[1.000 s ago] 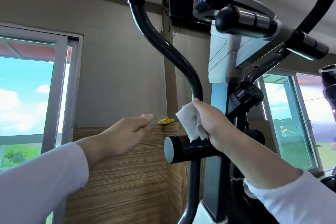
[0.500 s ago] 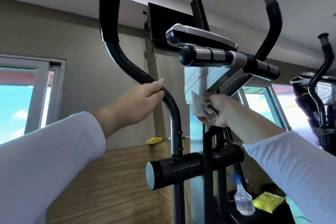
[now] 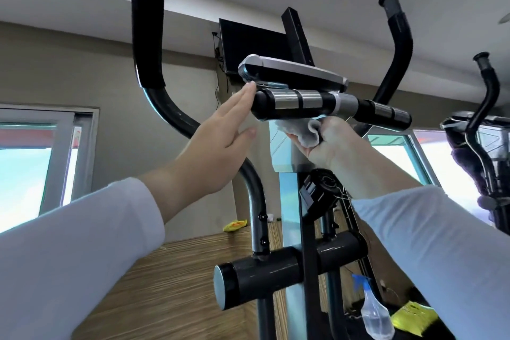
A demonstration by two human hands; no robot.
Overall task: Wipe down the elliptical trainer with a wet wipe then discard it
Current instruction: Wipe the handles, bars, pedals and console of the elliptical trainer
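Beige walls and windows back the elliptical trainer (image 3: 289, 201). Right hand (image 3: 328, 143) clutches a crumpled wet wipe (image 3: 300, 131) under the fixed handlebar (image 3: 317, 103). Left hand (image 3: 218, 146), fingers straight, reaches toward the bar's end.

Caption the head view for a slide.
Right hand holds a wet wipe under the trainer's handlebar; open left hand at its end.
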